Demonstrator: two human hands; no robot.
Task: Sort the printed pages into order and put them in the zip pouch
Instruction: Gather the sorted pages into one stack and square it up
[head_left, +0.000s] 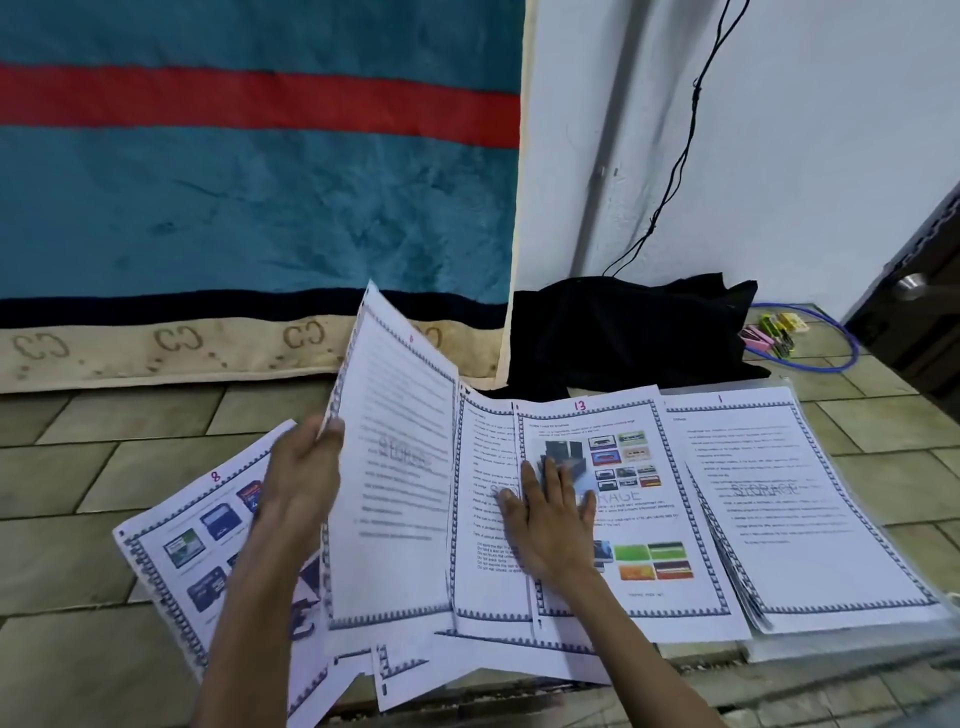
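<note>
Head view: left hand pinches a lifted page; right hand presses flat on page 13.

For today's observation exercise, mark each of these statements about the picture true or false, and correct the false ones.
1. The left hand holds a page lifted off the floor. True.
2. The right hand grips a pen. False: it lies flat, fingers straight, on page 13.
3. Page 1 tops the stack at the far right. True.
4. Page 8 lies to the right of page 13. False: it lies at the far left, under the left arm.
5. A black cloth lies by the wall beyond the pages. True.
</note>
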